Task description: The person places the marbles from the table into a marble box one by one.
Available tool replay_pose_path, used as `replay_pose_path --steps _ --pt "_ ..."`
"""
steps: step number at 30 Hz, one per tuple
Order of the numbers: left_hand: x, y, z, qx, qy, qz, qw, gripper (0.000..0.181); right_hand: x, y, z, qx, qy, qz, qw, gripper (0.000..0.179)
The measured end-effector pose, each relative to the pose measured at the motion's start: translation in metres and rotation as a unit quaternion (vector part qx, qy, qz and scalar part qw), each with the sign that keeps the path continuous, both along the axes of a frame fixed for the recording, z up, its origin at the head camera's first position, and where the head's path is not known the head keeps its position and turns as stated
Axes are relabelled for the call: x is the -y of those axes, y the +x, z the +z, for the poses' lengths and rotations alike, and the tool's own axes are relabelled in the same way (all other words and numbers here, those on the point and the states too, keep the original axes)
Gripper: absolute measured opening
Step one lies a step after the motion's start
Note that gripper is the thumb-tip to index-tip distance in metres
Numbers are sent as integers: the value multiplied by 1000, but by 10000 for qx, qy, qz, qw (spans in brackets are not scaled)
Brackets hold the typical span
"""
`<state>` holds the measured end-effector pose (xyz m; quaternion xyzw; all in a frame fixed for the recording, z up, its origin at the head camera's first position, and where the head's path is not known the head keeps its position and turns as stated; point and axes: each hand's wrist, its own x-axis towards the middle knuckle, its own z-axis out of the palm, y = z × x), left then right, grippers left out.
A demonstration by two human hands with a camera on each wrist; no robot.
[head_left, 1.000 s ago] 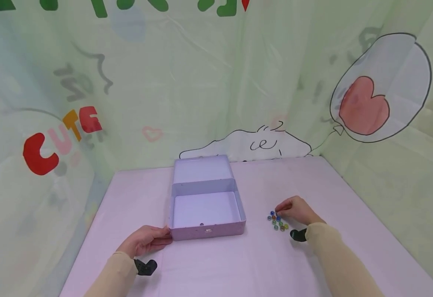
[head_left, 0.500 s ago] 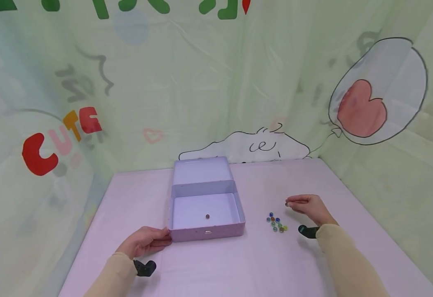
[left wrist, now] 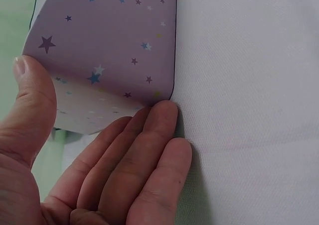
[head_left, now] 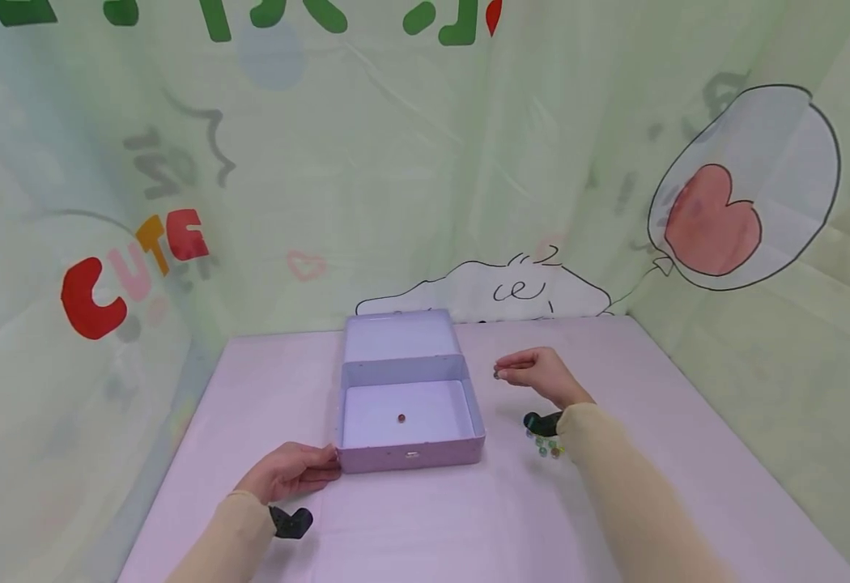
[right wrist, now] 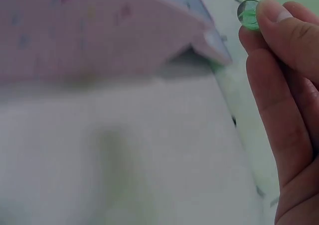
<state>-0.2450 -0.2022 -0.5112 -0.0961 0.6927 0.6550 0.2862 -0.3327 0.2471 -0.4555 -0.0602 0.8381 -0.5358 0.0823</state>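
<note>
A lilac box (head_left: 432, 455) with its lid folded back stands on the table; a small reddish-brown marble (head_left: 401, 419) lies on its floor. My left hand (head_left: 295, 471) rests at the box's front left corner, its thumb near the upper edge and fairly straight fingers against the side low down, as the left wrist view shows. Just right of the box, above the table, my right hand (head_left: 546, 376) pinches a clear greenish marble (right wrist: 248, 15) between thumb and fingertips. Several marbles (head_left: 543, 451) lie on the table below the right wrist, which partly hides them.
The table (head_left: 425, 526) has a pale pink cover. Behind it and at both sides hangs a light green printed curtain (head_left: 396, 162). A black strap piece (head_left: 541, 423) is on the right wrist; another wrist strap (head_left: 291, 523) sits on the left.
The right hand has lifted a marble from the group and carried it leftward toward the box. The reddish-brown marble has rolled from the box's front wall toward its middle. The left hand stays put.
</note>
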Motion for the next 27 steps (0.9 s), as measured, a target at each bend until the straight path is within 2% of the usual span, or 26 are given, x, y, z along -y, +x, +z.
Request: replay_pose_path --steps 6,12,17,21,24,27 --pt "-2 -1 1 2 -26 10 10000 51 52 -14 7 -138 7 526 9985 28" --pt "-2 -5 -1 8 23 -47 10000 51 87 -20 0 -29 625 990 9931 21" --pt "1 -6 -1 24 20 24 10000 51 117 -30 -1 40 1353 1553 9785 18" --pt "2 -5 0 -11 2 73 10000 52 138 -35 5 73 2008 1978 9594 16" --pt "2 -5 -1 -46 -49 88 9999 53 150 -33 8 173 2339 2117 9488 14" --pt "2 -5 -2 -34 -77 90 9999 53 157 -29 10 251 2450 2092 9464 13"
